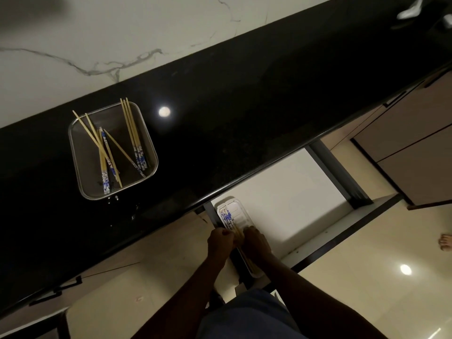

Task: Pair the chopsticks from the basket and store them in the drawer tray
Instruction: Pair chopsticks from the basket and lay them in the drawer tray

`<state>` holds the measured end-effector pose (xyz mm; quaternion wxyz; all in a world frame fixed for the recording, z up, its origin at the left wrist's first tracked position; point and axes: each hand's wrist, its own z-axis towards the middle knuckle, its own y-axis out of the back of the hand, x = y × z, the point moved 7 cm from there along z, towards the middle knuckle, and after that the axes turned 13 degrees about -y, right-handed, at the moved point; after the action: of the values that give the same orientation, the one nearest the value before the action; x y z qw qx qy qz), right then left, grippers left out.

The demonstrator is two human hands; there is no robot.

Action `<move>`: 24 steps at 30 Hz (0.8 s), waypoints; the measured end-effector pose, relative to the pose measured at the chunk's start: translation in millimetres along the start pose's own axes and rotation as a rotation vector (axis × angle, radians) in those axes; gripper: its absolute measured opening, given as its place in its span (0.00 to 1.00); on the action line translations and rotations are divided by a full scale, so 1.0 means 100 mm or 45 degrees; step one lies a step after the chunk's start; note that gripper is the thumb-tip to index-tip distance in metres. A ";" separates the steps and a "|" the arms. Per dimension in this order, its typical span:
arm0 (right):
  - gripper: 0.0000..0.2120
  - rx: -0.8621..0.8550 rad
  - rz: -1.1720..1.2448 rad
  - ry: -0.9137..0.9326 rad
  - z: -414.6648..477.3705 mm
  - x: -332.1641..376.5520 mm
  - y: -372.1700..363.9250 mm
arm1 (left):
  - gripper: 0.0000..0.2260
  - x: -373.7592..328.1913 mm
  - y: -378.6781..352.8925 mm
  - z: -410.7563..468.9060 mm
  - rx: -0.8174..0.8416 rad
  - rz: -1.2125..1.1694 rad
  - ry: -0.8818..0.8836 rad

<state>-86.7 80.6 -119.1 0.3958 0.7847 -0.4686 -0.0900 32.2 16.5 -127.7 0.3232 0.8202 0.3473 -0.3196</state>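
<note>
A metal mesh basket (82, 177) stands on the black countertop and holds several bamboo chopsticks (132, 128) with blue-and-white ends. Below the counter edge, a white tray (238, 206) lies at the left end of the open drawer (288, 199). Chopsticks (227, 217) lie in the tray, their blue patterned ends pointing away from me. My left hand (220, 242) and my right hand (256, 241) meet over the tray's middle, both with fingers curled around these chopsticks. The hands hide the middle of the sticks.
The black countertop (232, 118) runs diagonally, with a marble wall behind it. A shut cabinet drawer front (415, 152) is at the right. Glossy cream floor (367, 277) lies below, and a bare foot (446, 242) shows at the far right edge.
</note>
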 end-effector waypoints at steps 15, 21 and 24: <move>0.15 -0.439 0.433 0.298 -0.42 0.67 0.82 | 0.09 -0.85 0.78 -0.22 -0.315 0.110 -0.784; 0.12 -0.558 0.394 0.539 -0.66 1.37 1.14 | 0.10 -1.17 1.53 -0.22 -0.548 0.014 -0.873; 0.12 -0.549 0.423 0.662 -0.76 1.83 1.29 | 0.09 -1.25 1.98 -0.22 -0.683 0.044 -0.871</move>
<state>-34.0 -57.9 64.7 0.6669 0.5931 -0.4438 0.0810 122.6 -121.4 39.9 0.6266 0.5598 0.2772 -0.4660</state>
